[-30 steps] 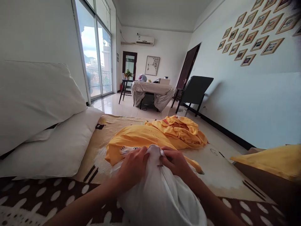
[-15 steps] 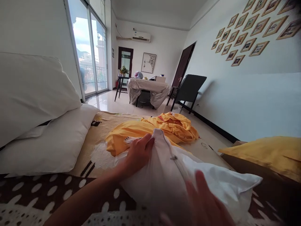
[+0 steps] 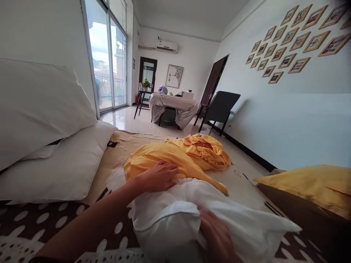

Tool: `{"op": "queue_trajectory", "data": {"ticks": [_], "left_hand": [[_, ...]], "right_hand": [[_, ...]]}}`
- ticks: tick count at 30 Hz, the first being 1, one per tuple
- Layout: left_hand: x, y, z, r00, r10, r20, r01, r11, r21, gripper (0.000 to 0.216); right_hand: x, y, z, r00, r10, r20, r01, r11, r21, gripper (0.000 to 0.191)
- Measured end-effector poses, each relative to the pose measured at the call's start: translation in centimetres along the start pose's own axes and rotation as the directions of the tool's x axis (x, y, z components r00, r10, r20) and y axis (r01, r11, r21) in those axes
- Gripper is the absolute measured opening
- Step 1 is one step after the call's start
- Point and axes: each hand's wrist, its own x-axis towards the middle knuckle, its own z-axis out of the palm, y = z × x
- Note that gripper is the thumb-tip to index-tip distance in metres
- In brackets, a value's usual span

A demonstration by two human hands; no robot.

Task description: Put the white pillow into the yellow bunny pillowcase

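Observation:
A white pillow [image 3: 175,223] in a loose white case lies across the patterned blanket [image 3: 55,226] in front of me. My left hand [image 3: 157,176] rests flat on the pillow's far end, fingers stretched toward the yellow cloth [image 3: 175,157] heaped just beyond. My right hand [image 3: 216,237] presses on the near side of the pillow, fingers bunching the white case; it is blurred. The yellow cloth is crumpled and partly tucked under the pillow's far edge.
Two white pillows [image 3: 46,146] are stacked at the left. A yellow pillow [image 3: 309,186] lies at the right edge of the bed. Beyond the bed stand a covered table [image 3: 175,106], a dark chair [image 3: 219,109] and glass doors [image 3: 106,62].
The pillow has dropped from upright to lying flat. My left hand moved from gripping its top to lying on its far end. My right hand went from the top down to the near side.

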Motion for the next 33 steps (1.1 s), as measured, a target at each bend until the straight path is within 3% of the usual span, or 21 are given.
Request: {"op": "queue_trajectory", "data": {"ticks": [3,6,8,9,12,14,16,19,21,25,28,33], "left_hand": [[0.3,-0.3,1.6,0.997,-0.069,-0.020,0.070,0.997,0.036,0.024],[0.1,-0.2,1.9,0.991,-0.127,-0.044,0.130,0.989,0.066,0.024],[-0.2,0.2,1.6,0.994,-0.104,-0.026,0.107,0.989,0.103,0.021],[-0.3,0.3,1.4,0.995,-0.097,-0.015,0.098,0.989,0.115,0.020],[-0.6,0.7,1.0,0.988,-0.154,-0.022,0.155,0.979,0.130,0.020],[-0.5,0.4,1.0,0.974,-0.224,-0.036,0.227,0.966,0.123,0.019],[-0.1,-0.3,1.3,0.955,-0.292,-0.041,0.295,0.952,0.082,0.017],[0.7,-1.5,1.6,0.932,-0.358,-0.052,0.360,0.931,0.064,0.015],[1.4,-1.7,1.8,0.931,-0.361,-0.053,0.365,0.922,0.129,0.013],[2.7,-1.1,2.6,0.968,-0.249,-0.032,0.248,0.930,0.270,0.013],[3.2,-0.9,3.4,0.986,-0.161,-0.043,0.164,0.898,0.408,0.017],[2.1,-1.2,2.7,0.968,-0.242,-0.065,0.248,0.885,0.394,0.018]], "right_hand": [[-2.9,-1.2,1.2,0.975,0.178,0.132,-0.179,0.984,-0.002,0.024],[-3.3,-1.3,2.2,0.867,0.465,0.182,-0.457,0.885,-0.085,0.027],[-1.6,-0.9,2.2,0.798,0.558,0.230,-0.555,0.828,-0.083,0.027],[-0.4,-0.5,2.0,0.805,0.543,0.241,-0.543,0.837,-0.072,0.026],[3.4,1.0,1.1,0.912,0.384,0.140,-0.366,0.920,-0.141,0.024],[5.4,2.2,1.0,0.934,0.336,0.122,-0.301,0.924,-0.235,0.020],[6.6,3.5,1.3,0.870,0.427,0.246,-0.365,0.893,-0.262,0.019],[7.0,5.0,2.4,0.709,0.523,0.473,-0.491,0.847,-0.202,0.024],[6.7,5.6,3.4,0.661,0.517,0.545,-0.522,0.837,-0.161,0.030],[6.0,5.9,5.0,0.604,0.514,0.609,-0.517,0.834,-0.192,0.032],[5.8,5.8,5.5,0.594,0.530,0.605,-0.492,0.835,-0.248,0.029],[6.1,5.0,5.4,0.613,0.539,0.577,-0.394,0.842,-0.369,0.032]]}}
